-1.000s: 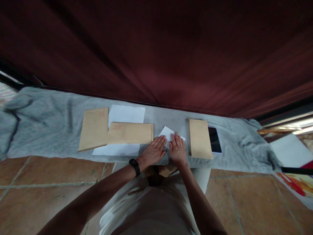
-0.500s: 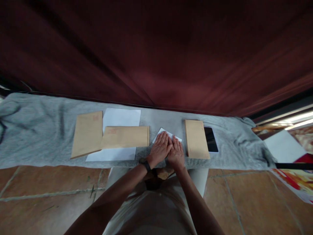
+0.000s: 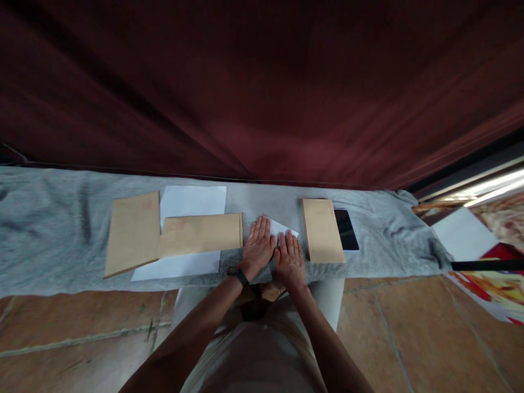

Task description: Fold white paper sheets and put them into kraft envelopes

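Observation:
A small folded white paper (image 3: 282, 226) lies on the grey cloth in front of me, largely covered by my hands. My left hand (image 3: 257, 248) rests flat over its left part, fingers stretched out, a dark watch on the wrist. Flat on its right part is my right hand (image 3: 290, 256), fingers extended and slightly spread. A long brown envelope (image 3: 200, 234) lies just left of my left hand, partly over a white sheet (image 3: 194, 201). To the right of my right hand sits a stack of brown envelopes (image 3: 323, 230).
Another brown envelope pile (image 3: 133, 232) lies at the left. A dark-screened phone or tablet (image 3: 347, 229) pokes out from beneath the right stack. The grey cloth (image 3: 388, 234) covers the narrow surface, and a dark red curtain (image 3: 262, 109) hangs behind. White paper (image 3: 464, 233) sits farther right.
My hands have moved apart; the fingers overlapped or touched before. The left hand has slid toward the paper's left side. The view has shifted slightly.

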Available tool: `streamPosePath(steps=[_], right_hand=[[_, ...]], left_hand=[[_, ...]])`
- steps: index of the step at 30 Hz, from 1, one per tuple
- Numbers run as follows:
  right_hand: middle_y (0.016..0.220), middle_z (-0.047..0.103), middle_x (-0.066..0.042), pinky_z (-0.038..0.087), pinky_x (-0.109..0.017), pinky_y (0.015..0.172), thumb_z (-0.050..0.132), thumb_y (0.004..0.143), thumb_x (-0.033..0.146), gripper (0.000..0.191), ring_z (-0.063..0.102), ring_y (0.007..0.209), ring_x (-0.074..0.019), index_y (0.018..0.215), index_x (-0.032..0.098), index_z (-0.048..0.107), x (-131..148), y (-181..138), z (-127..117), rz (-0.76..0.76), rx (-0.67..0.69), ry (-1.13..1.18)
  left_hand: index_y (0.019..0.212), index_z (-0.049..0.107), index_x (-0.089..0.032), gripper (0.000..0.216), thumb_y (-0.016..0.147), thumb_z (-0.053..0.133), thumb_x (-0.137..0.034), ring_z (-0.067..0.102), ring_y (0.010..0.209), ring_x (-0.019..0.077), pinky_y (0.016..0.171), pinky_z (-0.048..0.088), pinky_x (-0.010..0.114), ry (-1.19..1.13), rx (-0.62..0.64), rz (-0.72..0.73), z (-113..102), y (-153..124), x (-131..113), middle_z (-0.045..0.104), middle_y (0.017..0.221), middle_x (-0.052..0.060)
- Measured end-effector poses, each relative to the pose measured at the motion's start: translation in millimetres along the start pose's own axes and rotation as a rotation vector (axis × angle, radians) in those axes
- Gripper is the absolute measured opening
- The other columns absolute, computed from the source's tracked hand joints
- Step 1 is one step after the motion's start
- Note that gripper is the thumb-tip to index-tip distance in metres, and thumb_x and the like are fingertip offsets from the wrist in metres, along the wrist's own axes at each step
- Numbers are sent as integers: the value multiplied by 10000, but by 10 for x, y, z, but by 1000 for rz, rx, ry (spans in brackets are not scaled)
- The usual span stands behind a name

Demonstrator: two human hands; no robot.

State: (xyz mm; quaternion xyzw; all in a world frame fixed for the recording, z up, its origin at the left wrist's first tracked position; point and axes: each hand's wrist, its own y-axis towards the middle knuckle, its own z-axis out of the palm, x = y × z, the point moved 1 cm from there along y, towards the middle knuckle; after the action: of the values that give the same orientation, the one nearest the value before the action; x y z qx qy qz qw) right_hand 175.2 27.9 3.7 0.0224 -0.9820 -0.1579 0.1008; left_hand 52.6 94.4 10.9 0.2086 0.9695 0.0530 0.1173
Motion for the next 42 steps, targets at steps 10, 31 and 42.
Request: streamPosePath(steps=[10, 31, 42], right_hand=[[1632, 319, -180, 331, -489, 1176, 357, 1064, 302, 516, 357, 1481, -308, 1550, 133, 401, -25, -219, -82, 17, 34, -46], [1590, 429, -101, 319, -483, 1189, 407, 1048, 265, 495, 368, 1474, -269, 1537, 188, 421, -61, -453, -307, -52, 144, 63], [1570, 459, -98, 349, -443, 1186, 399, 1054, 287, 476, 393, 1463, -253, 1507, 157, 467, -120, -416, -320, -38, 164, 85]], left_hand=[[1551, 319, -37, 680, 1015, 386, -449, 226, 1544, 312, 1249, 232, 478, 3, -44, -10, -7, 6, -20, 272, 1645, 215], [1546, 408, -230, 651, 974, 498, -528, 187, 1550, 354, 1236, 228, 510, -46, -11, 9, -105, 18, -41, 202, 1684, 149], [1541, 407, -252, 628, 978, 479, -518, 168, 1556, 346, 1221, 248, 558, -51, -33, 17, -109, 5, -48, 225, 1682, 119]])
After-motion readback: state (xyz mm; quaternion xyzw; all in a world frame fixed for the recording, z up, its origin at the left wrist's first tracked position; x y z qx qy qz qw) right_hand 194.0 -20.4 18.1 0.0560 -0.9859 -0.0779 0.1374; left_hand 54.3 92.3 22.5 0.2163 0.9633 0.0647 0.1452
